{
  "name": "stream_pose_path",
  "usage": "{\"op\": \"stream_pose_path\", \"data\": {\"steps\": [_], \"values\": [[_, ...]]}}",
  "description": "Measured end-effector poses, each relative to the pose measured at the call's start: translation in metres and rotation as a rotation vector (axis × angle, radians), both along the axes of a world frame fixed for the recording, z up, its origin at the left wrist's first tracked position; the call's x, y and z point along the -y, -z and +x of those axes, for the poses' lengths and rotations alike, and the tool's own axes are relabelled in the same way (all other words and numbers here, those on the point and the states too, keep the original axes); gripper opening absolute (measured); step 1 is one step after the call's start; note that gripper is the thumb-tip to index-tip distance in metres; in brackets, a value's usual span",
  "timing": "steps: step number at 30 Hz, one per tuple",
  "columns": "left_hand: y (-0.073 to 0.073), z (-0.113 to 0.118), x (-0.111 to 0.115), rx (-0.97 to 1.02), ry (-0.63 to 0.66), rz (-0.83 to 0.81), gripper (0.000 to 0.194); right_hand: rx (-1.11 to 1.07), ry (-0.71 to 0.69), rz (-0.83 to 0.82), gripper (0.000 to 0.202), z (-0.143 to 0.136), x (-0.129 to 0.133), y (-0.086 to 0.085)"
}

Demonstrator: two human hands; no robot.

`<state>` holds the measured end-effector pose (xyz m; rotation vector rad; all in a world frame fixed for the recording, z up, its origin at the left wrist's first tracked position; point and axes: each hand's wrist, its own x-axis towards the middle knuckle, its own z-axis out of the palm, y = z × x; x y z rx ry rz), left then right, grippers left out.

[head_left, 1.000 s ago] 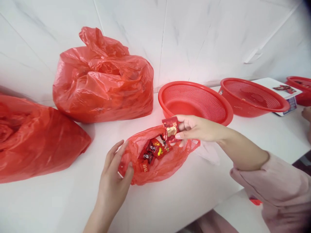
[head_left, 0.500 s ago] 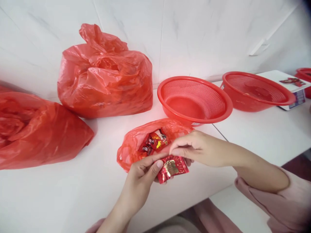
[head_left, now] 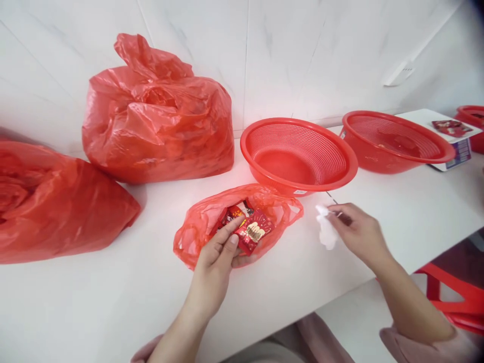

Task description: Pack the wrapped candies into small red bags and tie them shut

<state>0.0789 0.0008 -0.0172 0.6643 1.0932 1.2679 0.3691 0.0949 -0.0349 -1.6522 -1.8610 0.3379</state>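
Note:
My left hand (head_left: 215,267) holds a shiny red candy packet (head_left: 254,231) with a gold print, thumb on its near edge. The packet is over the mouth of a small, open red plastic bag (head_left: 192,214). Other wrapped candies (head_left: 242,207) lie inside that bag, partly covered by the packet and my fingers. To the right, my right hand (head_left: 357,232) pinches a crumpled white tissue-like piece (head_left: 326,229), a little blurred, above the white table (head_left: 287,287). My right fingers are closed and partly hidden behind the hand.
Two full red plastic bags (head_left: 159,131) stand at the left and back left. A red plastic basket (head_left: 298,151) sits behind the small bag, with a second red basket (head_left: 397,143) to its right. Farther right is a white scale (head_left: 419,121) with a red packet (head_left: 451,128) on it.
My right hand has left the packet and moved right, now showing a white piece in its fingers. My left hand has shifted the packet up and left over the small bag.

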Motion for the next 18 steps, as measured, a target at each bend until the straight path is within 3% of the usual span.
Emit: {"op": "stream_pose_path", "data": {"steps": [2, 4, 6, 9, 12, 18], "values": [[-0.001, 0.005, -0.003, -0.094, -0.022, 0.024, 0.052, -0.114, 0.034, 0.146, 0.015, -0.027, 0.015, -0.024], [-0.004, 0.013, -0.005, -0.219, -0.02, 0.071, 0.048, -0.151, -0.14, 0.316, 0.009, -0.067, 0.029, -0.039], [-0.008, 0.02, -0.005, -0.353, -0.001, 0.14, 0.037, -0.129, -0.341, 0.477, 0.007, -0.109, 0.037, -0.041], [-0.013, 0.026, -0.004, -0.511, -0.012, 0.223, 0.024, -0.109, -0.422, 0.529, 0.005, -0.151, 0.036, -0.031], [-0.013, 0.027, -0.002, -0.572, -0.033, 0.253, 0.024, -0.137, -0.396, 0.487, 0.007, -0.16, 0.029, -0.026], [-0.007, 0.032, 0.0, -0.571, -0.027, 0.304, 0.028, -0.184, -0.273, 0.289, 0.014, -0.144, 0.015, -0.035]]}}
